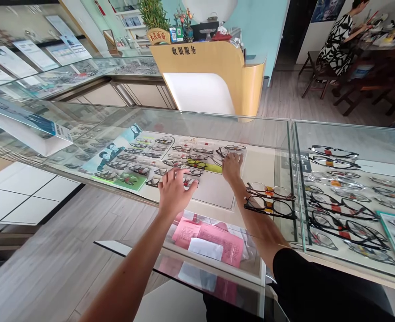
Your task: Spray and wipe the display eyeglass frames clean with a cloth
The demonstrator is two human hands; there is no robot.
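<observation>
My left hand [175,191] hovers with spread, bent fingers over rows of eyeglasses [140,169] in the display case; nothing shows in its grip. My right hand [233,167] reaches in under the glass top, fingers curled at a pair of dark-rimmed eyeglasses [222,152] at the back of the tray, partly hiding it. Another pair of eyeglasses [236,147] lies just behind. Below the right hand is a bare part of the white tray [214,190]. Two pairs of eyeglasses [270,206] rest on the glass above my right forearm.
To the right, more eyeglasses [343,205] lie on and under the glass counter. Pink papers [214,237] fill the near lower compartment. A wooden cashier desk [200,58] stands beyond the case. At the far right a person [340,44] sits at a cluttered table.
</observation>
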